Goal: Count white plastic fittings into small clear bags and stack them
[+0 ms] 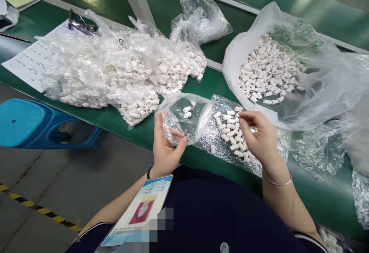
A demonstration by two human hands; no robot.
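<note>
A clear plastic bag (201, 124) is in my left hand (167, 149), with the thumb on its near edge and the fingers behind the film. A few short white plastic pipe fittings (187, 110) lie inside it. My right hand (258, 133) is over a loose pile of the same white fittings (230, 128), its thumb and forefinger pinched at the pile's far side. A white fitting (238, 115) shows at those fingertips, partly covered by them. The pile rests on a crinkled clear plastic sheet (206, 139), and one fitting (213, 149) lies apart from the others.
Filled clear bags (129, 64) are heaped at the left, over printed paper (25, 66). A large open bag of fittings (271, 68) stands at the back right. Another clear bag (198, 18) sits behind. A blue stool (25, 122) is beside the green table (138, 139).
</note>
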